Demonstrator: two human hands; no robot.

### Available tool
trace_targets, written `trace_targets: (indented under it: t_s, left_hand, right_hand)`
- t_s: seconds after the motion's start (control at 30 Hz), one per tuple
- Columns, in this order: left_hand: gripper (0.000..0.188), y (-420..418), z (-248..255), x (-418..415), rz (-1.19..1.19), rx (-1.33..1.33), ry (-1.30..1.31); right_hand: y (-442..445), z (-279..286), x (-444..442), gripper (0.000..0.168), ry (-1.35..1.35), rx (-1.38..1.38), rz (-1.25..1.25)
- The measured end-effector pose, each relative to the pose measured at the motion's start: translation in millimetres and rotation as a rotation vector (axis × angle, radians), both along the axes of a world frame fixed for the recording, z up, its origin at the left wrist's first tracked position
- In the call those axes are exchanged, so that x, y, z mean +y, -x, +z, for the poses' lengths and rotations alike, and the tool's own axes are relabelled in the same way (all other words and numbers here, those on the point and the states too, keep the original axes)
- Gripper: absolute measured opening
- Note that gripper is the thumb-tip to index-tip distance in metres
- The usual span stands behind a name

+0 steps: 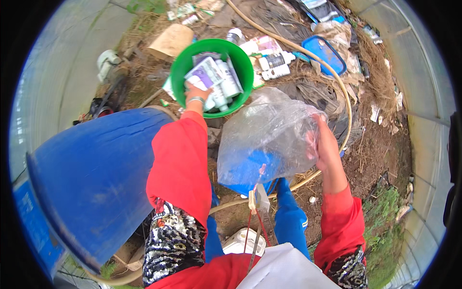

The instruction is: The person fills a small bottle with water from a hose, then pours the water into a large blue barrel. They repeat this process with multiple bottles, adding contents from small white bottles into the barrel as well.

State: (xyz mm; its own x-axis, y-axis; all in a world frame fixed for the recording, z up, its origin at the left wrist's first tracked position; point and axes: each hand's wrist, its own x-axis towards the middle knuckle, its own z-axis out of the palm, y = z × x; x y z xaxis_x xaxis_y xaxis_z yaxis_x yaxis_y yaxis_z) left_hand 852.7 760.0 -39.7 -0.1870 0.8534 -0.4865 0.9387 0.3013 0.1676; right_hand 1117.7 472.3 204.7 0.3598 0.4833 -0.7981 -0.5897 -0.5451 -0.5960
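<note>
In the green plastic bucket (247, 65), my left hand (197, 94) grips the lower edge of a white and purple packet (205, 74). White bottles (228, 82) and other packets lie around it inside the bucket. My right hand (321, 146) holds the right side of a crumpled clear plastic bag (260, 126); some fingers show through the film. The bag spreads out between my arms, beside the bucket. Beneath its lower part is a blue plastic container (252, 168), partly covered.
A large blue barrel (97, 173) lies at left. A yellowish hose (341, 86) curves around the right side. Bottles (276, 60), a blue lid (325, 56) and dark sheeting (310, 94) litter the ground ahead. A white jerrycan (238, 241) sits near my feet.
</note>
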Motion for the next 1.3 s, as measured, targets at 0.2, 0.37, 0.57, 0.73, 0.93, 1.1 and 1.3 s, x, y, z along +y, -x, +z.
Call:
trace_targets:
  t_s: [0.2, 0.37, 0.57, 0.73, 0.93, 1.1, 1.3]
  left_hand:
    - [0.127, -7, -96, 22, 0.117, 0.116, 0.014]
    - [0.122, -10, -91, 22, 0.157, 0.158, -0.002]
    - [0.117, -10, -62, 16, 0.146, -0.001, -0.078]
    - [0.089, -9, 32, -30, 0.244, -1.368, -0.042]
    - [0.092, 68, 193, -198, 0.361, -1.872, 1.012]
    - [0.092, 56, 213, -292, 0.442, -1.686, 1.007]
    - [0.052, 20, 185, -249, 0.815, -1.77, 0.873]
  right_hand:
    - [4, -33, 6, 0.054, -0.097, 0.009, 0.052]
    - [12, -36, 16, 0.056, -0.268, 0.065, 0.211]
    - [13, -30, 10, 0.059, -0.23, 0.073, 0.261]
    - [23, -12, 23, 0.06, -0.22, 0.099, 0.185]
    - [35, 7, 46, 0.059, -0.176, -0.08, 0.293]
    - [50, 40, 54, 0.056, -0.217, -0.836, 0.766]
    - [63, 99, 32, 0.054, -0.157, -0.678, 1.112]
